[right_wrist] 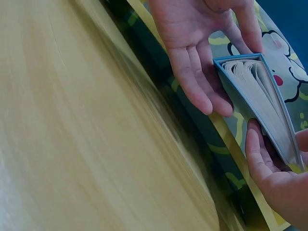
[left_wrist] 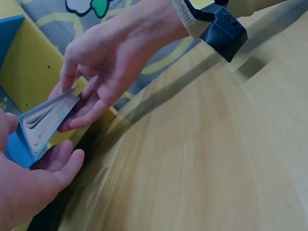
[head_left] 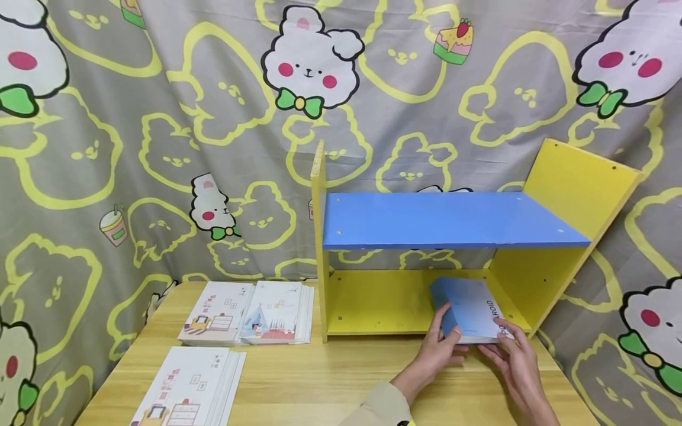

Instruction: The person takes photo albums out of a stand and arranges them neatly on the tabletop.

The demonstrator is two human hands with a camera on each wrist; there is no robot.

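A thick photo album [head_left: 469, 307], its cover fading from blue to white with dark lettering partly covered by fingers, is held tilted at the front of the yellow lower shelf [head_left: 380, 302]. My left hand [head_left: 439, 349] grips its blue spine side, thumb on the cover and fingers beneath. Around the opposite side, my right hand [head_left: 514, 355] holds it with fingertips on the cover and other fingers below. The right wrist view shows the album's page edges [right_wrist: 260, 96], the leaves curving in loops near the spine.
A blue upper shelf [head_left: 437, 219] spans the yellow side panels [head_left: 583, 195]. Left of the unit, stacks of white illustrated booklets [head_left: 218, 310] lie on the wooden table [head_left: 298, 384], with another stack [head_left: 183, 384] nearer the front. A patterned curtain [head_left: 240, 148] hangs behind.
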